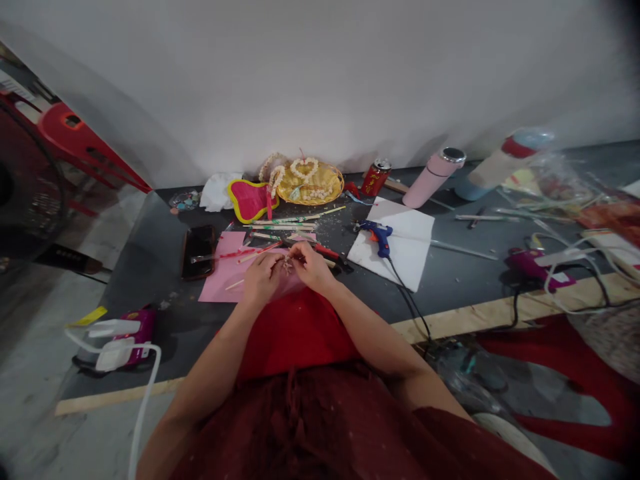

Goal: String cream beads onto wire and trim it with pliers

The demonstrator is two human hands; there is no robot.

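Observation:
Above a pink sheet (215, 288), my left hand (262, 275) and my right hand (313, 268) are close together, fingers closed in a pinch. Between the fingertips is a small pale piece that looks beaded (287, 265); its exact kind is too small to make out. A thin stick (235, 285) lies by my left hand. Just beyond my right hand is a red-handled tool (326, 251), partly hidden. Several patterned paper-wrapped sticks (280, 223) lie farther back. To the right, a blue glue gun (379, 235) rests on a white sheet (416, 235).
A yellow basket (286, 190) with beaded strings stands against the wall, beside a pink-and-yellow tray (251, 202). A red can (376, 179) and a pink bottle (433, 179) are at the back right. A phone (199, 252) lies left. Cords trail from purple power strips (139, 333).

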